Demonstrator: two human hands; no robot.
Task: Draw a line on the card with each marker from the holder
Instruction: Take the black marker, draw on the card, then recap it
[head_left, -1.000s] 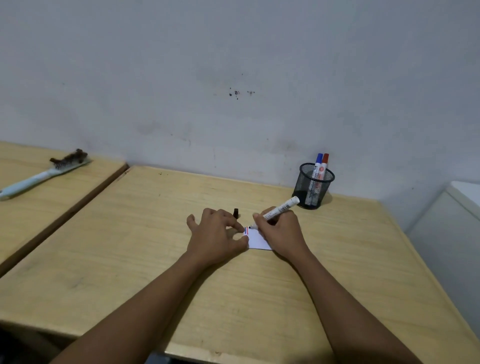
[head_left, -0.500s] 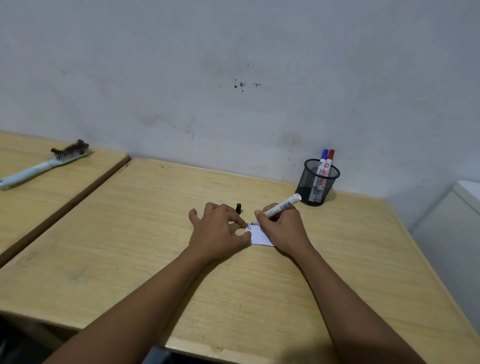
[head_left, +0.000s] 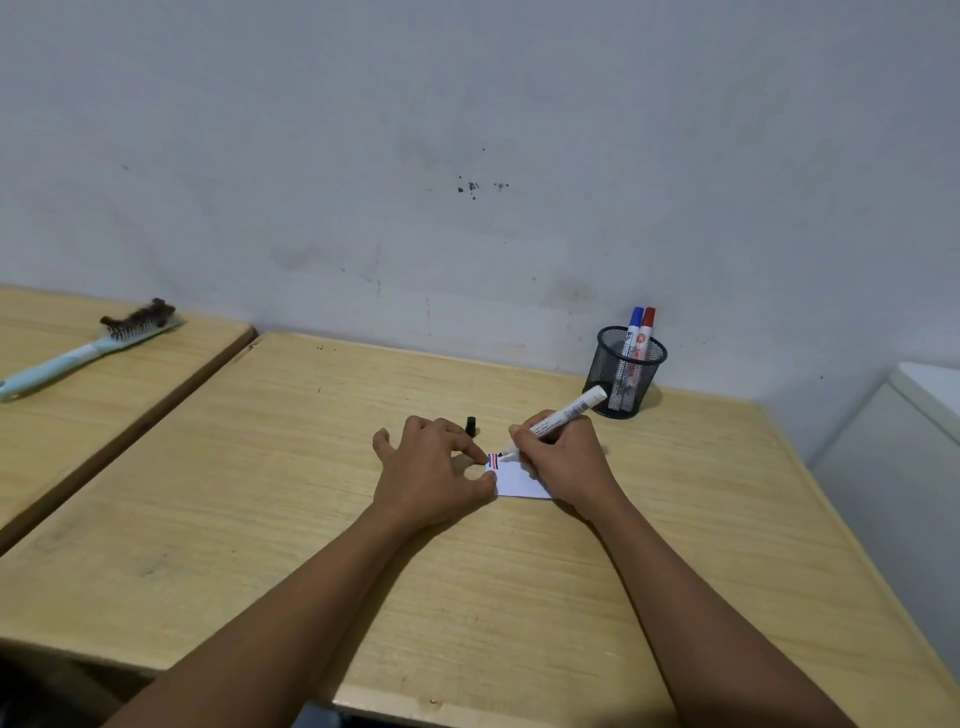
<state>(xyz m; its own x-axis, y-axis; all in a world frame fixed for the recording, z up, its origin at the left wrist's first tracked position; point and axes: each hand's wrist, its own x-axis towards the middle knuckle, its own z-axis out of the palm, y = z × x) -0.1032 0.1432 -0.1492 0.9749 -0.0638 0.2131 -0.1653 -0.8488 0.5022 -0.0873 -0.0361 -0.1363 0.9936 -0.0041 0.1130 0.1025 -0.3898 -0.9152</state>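
Observation:
A small white card (head_left: 517, 483) lies on the wooden desk (head_left: 467, 597), with short blue and red lines at its left edge. My right hand (head_left: 563, 460) grips a white marker (head_left: 563, 415), its tip touching the card's top left corner. My left hand (head_left: 431, 467) presses flat on the card's left side, fingers pinning it. A black marker cap (head_left: 470, 425) stands on the desk just behind my left hand. A black mesh holder (head_left: 626, 374) at the back right holds a blue-capped marker (head_left: 634, 332) and a red-capped marker (head_left: 645, 335).
A second wooden desk (head_left: 104, 379) stands to the left across a narrow gap, with a light blue hairbrush (head_left: 88, 351) on it. A grey wall rises right behind both desks. A white cabinet (head_left: 904, 467) stands to the right of the desk.
The view has shifted slightly. My right hand has brought the marker tip a little further onto the card's top left corner; my left hand still pins the card.

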